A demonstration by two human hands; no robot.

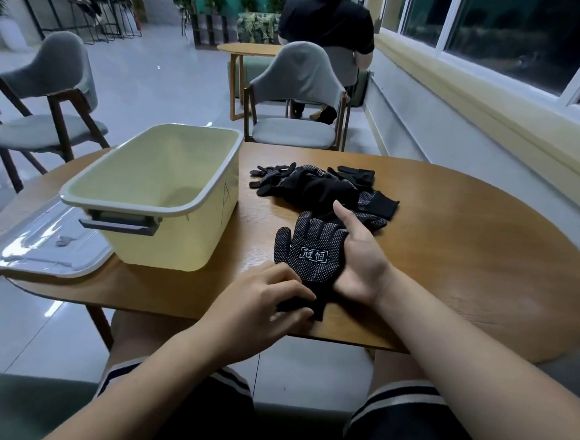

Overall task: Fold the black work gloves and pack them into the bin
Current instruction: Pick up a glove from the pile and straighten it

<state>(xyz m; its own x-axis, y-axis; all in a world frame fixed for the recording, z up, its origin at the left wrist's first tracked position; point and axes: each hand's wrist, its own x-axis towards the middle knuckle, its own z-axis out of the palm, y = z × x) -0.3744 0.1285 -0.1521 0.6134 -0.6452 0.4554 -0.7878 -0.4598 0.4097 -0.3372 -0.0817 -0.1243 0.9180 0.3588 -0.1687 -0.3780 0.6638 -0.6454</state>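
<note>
Glove (pixel 313 252) lies flat on the desk (pixel 451 251) right of the bin (pixel 163 245), its length running away from me, my left grip (pixel 262 297) pinching its near cuff, my right grip (pixel 359 259) open, fingers slid under its right edge.

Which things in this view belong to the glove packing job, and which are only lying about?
Job: dotted black glove, its cuff pinched by the left hand, the right hand at its side; pile of black gloves; yellow bin.
Lying about: clear lid beside the bin; grey chair; seated person behind.
</note>
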